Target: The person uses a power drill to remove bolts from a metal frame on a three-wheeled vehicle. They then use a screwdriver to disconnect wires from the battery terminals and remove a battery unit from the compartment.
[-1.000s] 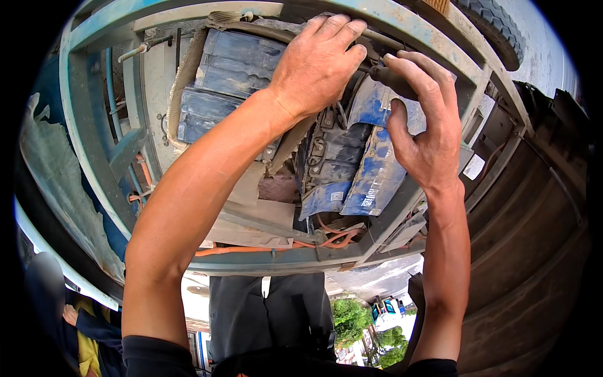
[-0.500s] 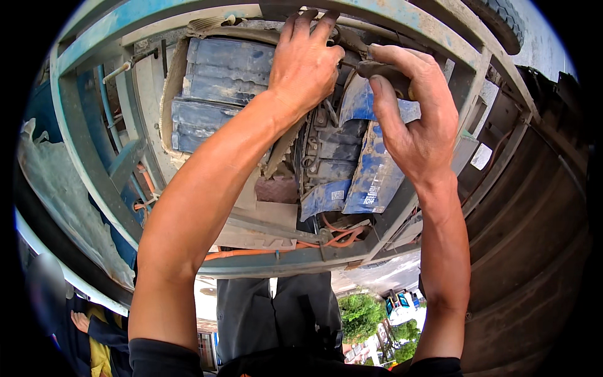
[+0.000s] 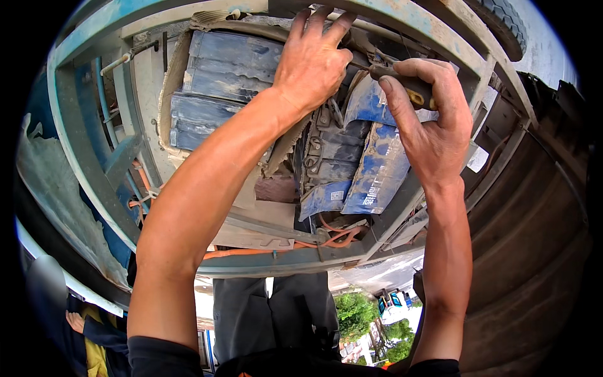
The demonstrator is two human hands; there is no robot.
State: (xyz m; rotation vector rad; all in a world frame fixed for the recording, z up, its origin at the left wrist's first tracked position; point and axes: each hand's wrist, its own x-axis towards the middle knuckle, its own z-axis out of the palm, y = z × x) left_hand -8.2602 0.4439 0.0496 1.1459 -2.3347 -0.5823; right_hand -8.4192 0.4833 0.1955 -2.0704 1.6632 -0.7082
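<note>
My left hand (image 3: 314,72) reaches to the back of the battery bay, fingers curled over a dark cable or fitting behind them; what they grip is unclear. My right hand (image 3: 443,125) holds a tool with a dark-and-yellow handle (image 3: 419,95), probably a screwdriver, angled toward my left fingers; its tip is hard to make out. Below and between them lie battery terminals with short links (image 3: 317,147) and torn, dusty blue casing (image 3: 380,163). Two larger grimy dark batteries (image 3: 229,56) sit at left in a tattered pale liner (image 3: 173,69).
A metal frame (image 3: 81,157) surrounds the bay, with orange cables (image 3: 339,235) along the near side. A tyre (image 3: 509,28) shows at top right, a dark curved panel (image 3: 521,239) at right. Another person's hand (image 3: 75,320) and dark sleeve are at lower left.
My right hand has shifted slightly right, and more of the tool's yellow handle shows. My left fingers remain at the back of the bay, with only small shifts.
</note>
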